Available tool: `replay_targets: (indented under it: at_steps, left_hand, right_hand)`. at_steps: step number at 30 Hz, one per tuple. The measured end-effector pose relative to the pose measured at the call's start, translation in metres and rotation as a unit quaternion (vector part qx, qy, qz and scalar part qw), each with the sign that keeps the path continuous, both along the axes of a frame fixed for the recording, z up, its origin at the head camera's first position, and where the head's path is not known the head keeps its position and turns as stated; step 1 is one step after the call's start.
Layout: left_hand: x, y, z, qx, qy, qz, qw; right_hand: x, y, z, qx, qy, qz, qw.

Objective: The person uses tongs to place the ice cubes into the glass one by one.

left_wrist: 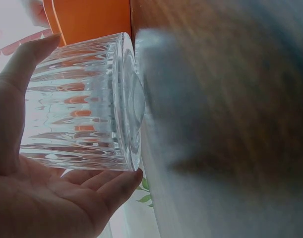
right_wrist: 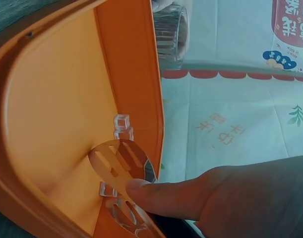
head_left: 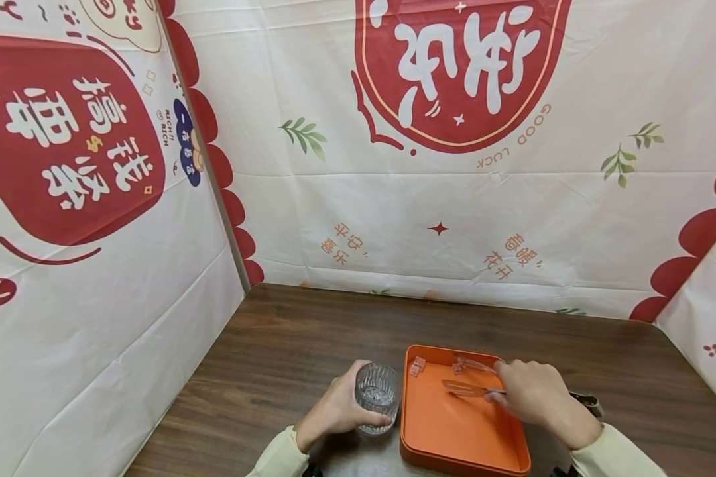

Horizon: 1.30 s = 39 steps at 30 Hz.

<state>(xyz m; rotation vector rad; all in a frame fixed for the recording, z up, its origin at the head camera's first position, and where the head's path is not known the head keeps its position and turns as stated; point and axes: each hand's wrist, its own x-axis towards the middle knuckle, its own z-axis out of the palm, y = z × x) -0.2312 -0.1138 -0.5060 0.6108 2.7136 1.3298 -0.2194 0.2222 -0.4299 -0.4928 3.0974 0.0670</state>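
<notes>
My left hand (head_left: 343, 403) grips a clear ribbed glass (head_left: 377, 381) from its left side, thumb and fingers around it. The left wrist view shows the glass (left_wrist: 82, 104) with its base close to the table; whether it touches, I cannot tell. My right hand (head_left: 531, 394) holds slotted tongs (head_left: 467, 389) over an orange tray (head_left: 447, 430). Their two heads are spread apart. In the right wrist view, a clear cube (right_wrist: 107, 189) appears between or just behind the tong heads (right_wrist: 111, 158). More clear cubes (head_left: 417, 366) lie at the tray's far left corner.
The tray stands on a dark wood-grain table (head_left: 310, 324), just right of the glass. White printed cloth (head_left: 334, 199) hangs behind the table, with another cloth wall (head_left: 95, 318) on the left. The tongs' rear end (head_left: 591, 403) sticks out past my right wrist.
</notes>
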Motion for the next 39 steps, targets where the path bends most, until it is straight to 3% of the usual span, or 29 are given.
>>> replay_targets:
  at_steps: [24, 39]
  left_hand:
    - [-0.002, 0.001, 0.000, 0.004, 0.002, -0.001, 1.0000]
    - [-0.002, 0.000, 0.000, 0.005, 0.001, 0.000, 1.0000]
  right_hand:
    - [-0.009, -0.008, -0.008, 0.001, 0.000, 0.001, 1.0000]
    - [-0.011, -0.010, -0.012, -0.029, -0.008, -0.009, 0.9995]
